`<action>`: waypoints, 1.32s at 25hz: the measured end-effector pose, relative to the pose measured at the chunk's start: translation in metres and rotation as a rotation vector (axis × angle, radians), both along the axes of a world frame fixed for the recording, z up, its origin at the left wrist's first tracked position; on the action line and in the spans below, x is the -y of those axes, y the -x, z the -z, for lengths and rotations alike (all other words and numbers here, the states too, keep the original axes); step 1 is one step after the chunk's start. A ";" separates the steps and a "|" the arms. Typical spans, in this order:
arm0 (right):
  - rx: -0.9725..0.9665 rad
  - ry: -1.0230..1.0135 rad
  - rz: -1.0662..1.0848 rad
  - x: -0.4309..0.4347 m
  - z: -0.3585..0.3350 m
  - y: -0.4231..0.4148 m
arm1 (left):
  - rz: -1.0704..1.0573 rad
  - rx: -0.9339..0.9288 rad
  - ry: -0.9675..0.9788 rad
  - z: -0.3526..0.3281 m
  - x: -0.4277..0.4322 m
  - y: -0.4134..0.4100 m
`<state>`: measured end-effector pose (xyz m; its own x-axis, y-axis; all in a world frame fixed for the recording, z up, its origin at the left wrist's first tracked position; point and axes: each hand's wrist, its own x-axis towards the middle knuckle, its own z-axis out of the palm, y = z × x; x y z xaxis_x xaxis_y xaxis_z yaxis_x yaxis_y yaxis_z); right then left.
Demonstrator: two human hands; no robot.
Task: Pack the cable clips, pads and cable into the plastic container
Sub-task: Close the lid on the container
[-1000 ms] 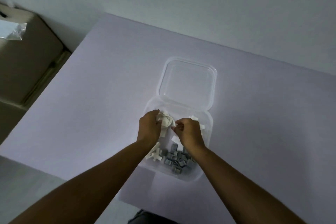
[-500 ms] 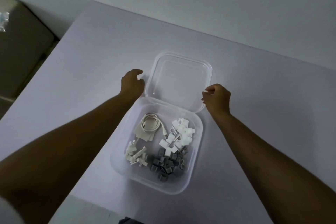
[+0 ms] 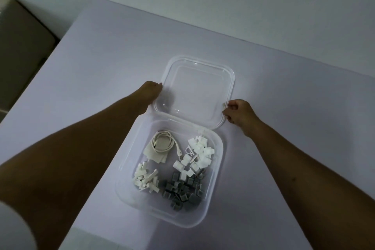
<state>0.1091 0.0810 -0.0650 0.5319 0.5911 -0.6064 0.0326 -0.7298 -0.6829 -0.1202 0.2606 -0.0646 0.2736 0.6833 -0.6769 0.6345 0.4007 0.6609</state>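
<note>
- The clear square plastic lid point(image 3: 198, 91), lying open behind the clear plastic container point(image 3: 220, 178), is gripped at its left edge by the left hand point(image 3: 151, 95) and pinched at its right rim by the right hand point(image 3: 238, 111).
- Inside, the coiled white cable point(image 3: 162, 142) is seen resting on the flat beige pads point(image 3: 150, 151), with white plastic clips point(image 3: 199, 153) and grey plastic clips point(image 3: 182, 191) alongside.
- If the lid is swung over unevenly, one corner could be left unseated.
- The light container could be tipped by a hard pull, and clips spilled.
</note>
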 end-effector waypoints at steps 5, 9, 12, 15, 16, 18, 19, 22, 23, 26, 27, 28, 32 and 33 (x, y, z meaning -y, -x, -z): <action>0.206 -0.260 -0.097 0.002 -0.049 0.006 | -0.259 0.353 0.075 -0.064 0.003 -0.010; 0.477 -0.614 -0.106 0.038 -0.078 0.032 | -0.256 0.709 0.224 -0.113 0.014 0.030; 0.727 -0.696 -0.277 0.071 -0.078 0.076 | -0.113 0.633 0.193 -0.127 0.044 0.070; 0.638 -0.704 -0.384 0.102 -0.070 0.116 | 0.017 0.543 0.115 -0.121 0.078 0.106; 0.621 -0.709 -0.405 0.112 -0.068 0.125 | 0.082 0.556 0.107 -0.119 0.091 0.115; 0.577 -0.693 -0.413 0.131 -0.062 0.136 | 0.144 0.575 0.023 -0.113 0.115 0.127; 0.531 -0.682 -0.394 0.138 -0.058 0.138 | 0.119 0.583 -0.026 -0.108 0.125 0.130; 0.303 -0.664 -0.188 0.148 -0.050 0.142 | 0.060 0.580 -0.133 -0.091 0.141 0.138; 0.260 -0.646 -0.120 0.149 -0.051 0.145 | 0.076 0.550 -0.175 -0.084 0.145 0.140; 0.310 -0.585 -0.091 0.149 -0.052 0.161 | 0.098 0.395 -0.310 -0.060 0.150 0.139; 0.337 -0.565 -0.104 0.149 -0.050 0.167 | 0.094 0.358 -0.327 -0.053 0.152 0.138; 0.347 -0.546 -0.109 0.148 -0.047 0.172 | 0.090 0.332 -0.337 -0.048 0.154 0.138; 0.349 -0.483 -0.098 0.145 -0.036 0.183 | 0.081 0.266 -0.311 -0.035 0.155 0.137; 0.355 -0.479 -0.095 0.145 -0.035 0.185 | 0.091 0.254 -0.318 -0.034 0.154 0.136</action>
<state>-0.0755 -0.0639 -0.0297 0.5845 0.8094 -0.0563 0.3685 -0.3267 -0.8703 -0.2564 0.1066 -0.0309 0.4738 0.8128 -0.3388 0.4586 0.1007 0.8829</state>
